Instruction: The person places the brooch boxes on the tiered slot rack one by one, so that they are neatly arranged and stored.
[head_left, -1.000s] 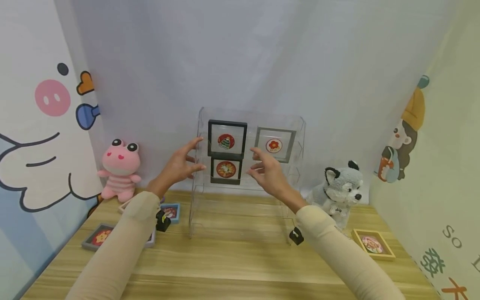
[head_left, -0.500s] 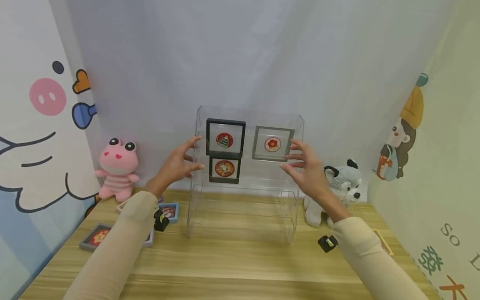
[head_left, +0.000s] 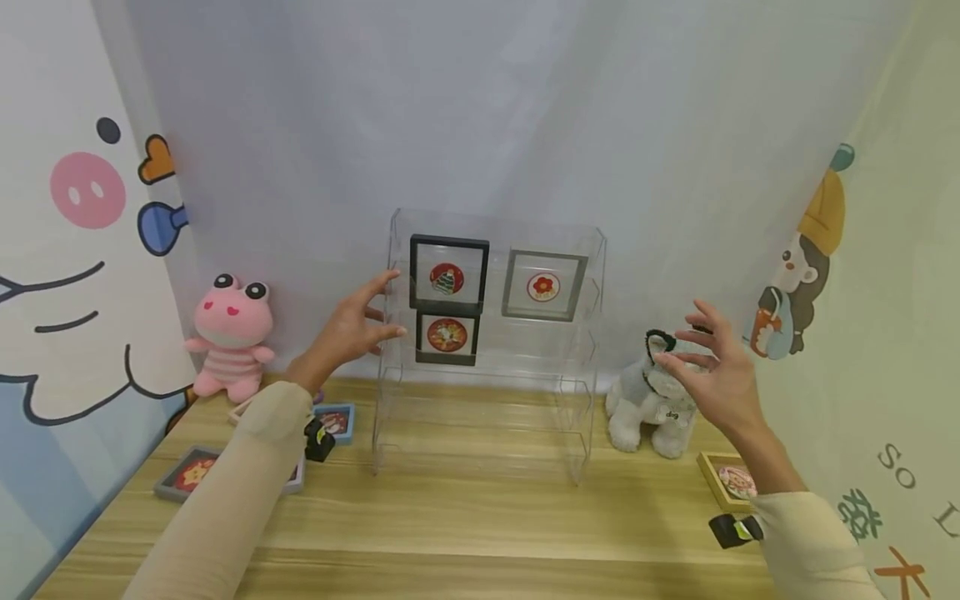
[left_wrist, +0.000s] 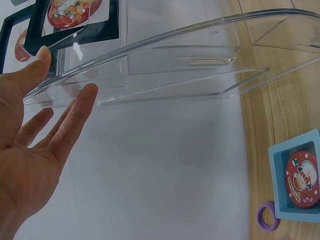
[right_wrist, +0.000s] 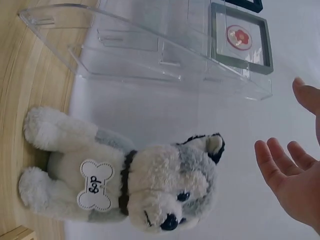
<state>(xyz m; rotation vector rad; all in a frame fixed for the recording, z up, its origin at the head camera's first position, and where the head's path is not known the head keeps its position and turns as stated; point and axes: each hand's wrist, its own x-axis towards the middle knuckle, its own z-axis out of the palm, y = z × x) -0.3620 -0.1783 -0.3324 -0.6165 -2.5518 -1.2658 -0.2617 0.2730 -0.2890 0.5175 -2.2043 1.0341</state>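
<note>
Pale curtain [head_left: 525, 108] behind, cartoon panels either side. Wooden table [head_left: 480, 533]; clear rack [head_left: 491, 350] at its back edge, three frames inside. Husky plush [head_left: 660, 400] toward back right, frog plush [head_left: 228, 337] back left. Left hand [head_left: 348, 329], fingers spread, touches rack's left side. Right hand [head_left: 712, 367] spread, empty, above husky.

The tiered display rack of clear plastic [head_left: 491, 358] looks smooth and glossy, with bright reflections along its edges, and the square black frame [head_left: 448, 274] and the square grey frame [head_left: 543, 286] in it have a matt plastic look with a shiny transparent front. The light brown table [head_left: 480, 517] shows a wood grain with a smooth, slightly satin finish. The grey and white husky toy [head_left: 651, 398] and the pink frog toy [head_left: 228, 337] are of soft, fluffy plush cloth, and the backdrop [head_left: 480, 125] behind them is a matt pale fabric with soft folds.
</note>
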